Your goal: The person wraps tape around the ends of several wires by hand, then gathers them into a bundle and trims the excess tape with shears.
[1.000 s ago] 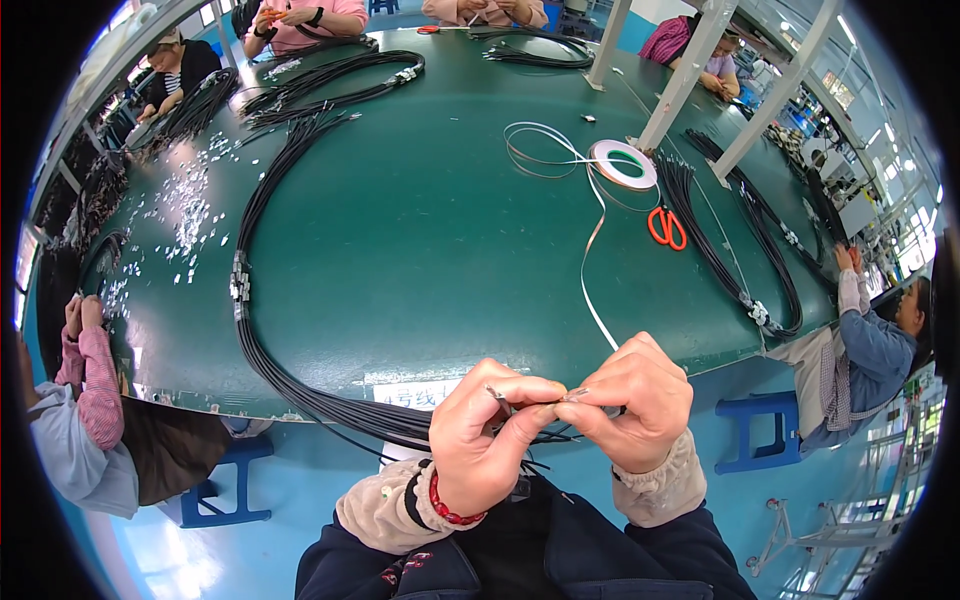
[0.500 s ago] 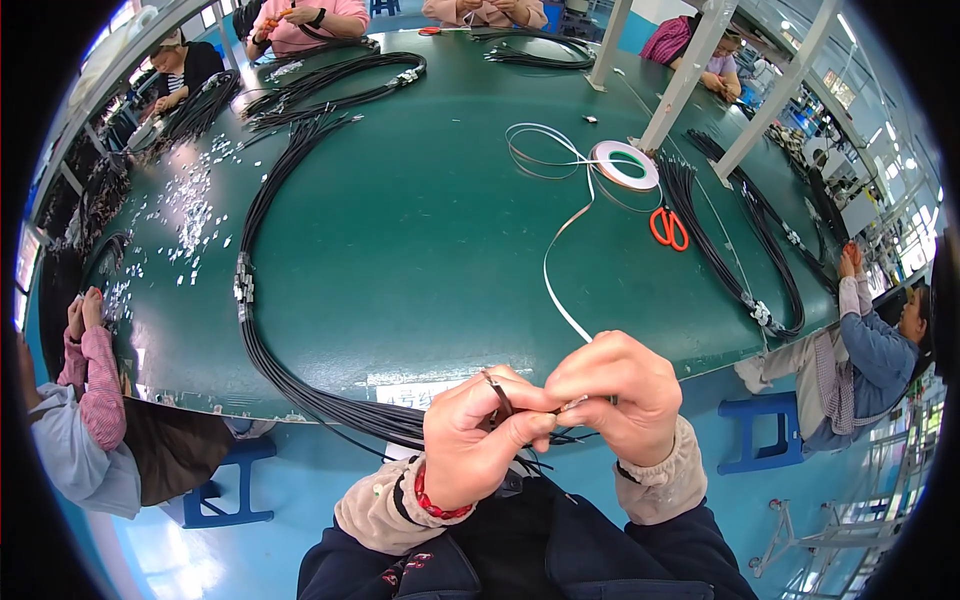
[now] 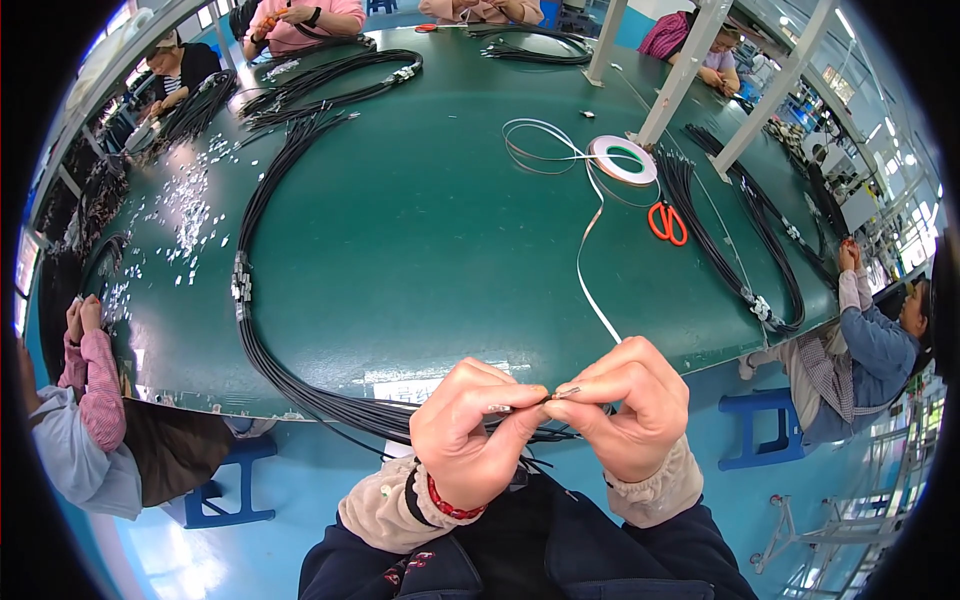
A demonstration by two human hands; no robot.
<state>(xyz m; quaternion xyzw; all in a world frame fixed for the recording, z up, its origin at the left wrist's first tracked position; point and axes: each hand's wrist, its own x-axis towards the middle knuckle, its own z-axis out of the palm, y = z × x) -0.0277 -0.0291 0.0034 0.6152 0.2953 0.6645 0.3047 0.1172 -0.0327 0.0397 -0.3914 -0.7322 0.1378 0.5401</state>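
Small dark piece [image 3: 522,406], partly hidden, before the near edge of the green table [image 3: 420,250] — pinched narrowly by left hand [image 3: 465,425] and right hand [image 3: 630,410]; white strip [image 3: 592,300] linking right hand and tape roll [image 3: 622,178]; black cable bundle [image 3: 255,345] curving at left.

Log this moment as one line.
left hand: fingers pinching thin dark piece, mostly hidden | right hand: fingers pinched, thin white tape strip leading there | curved black cable bundle: left, on green tabletop
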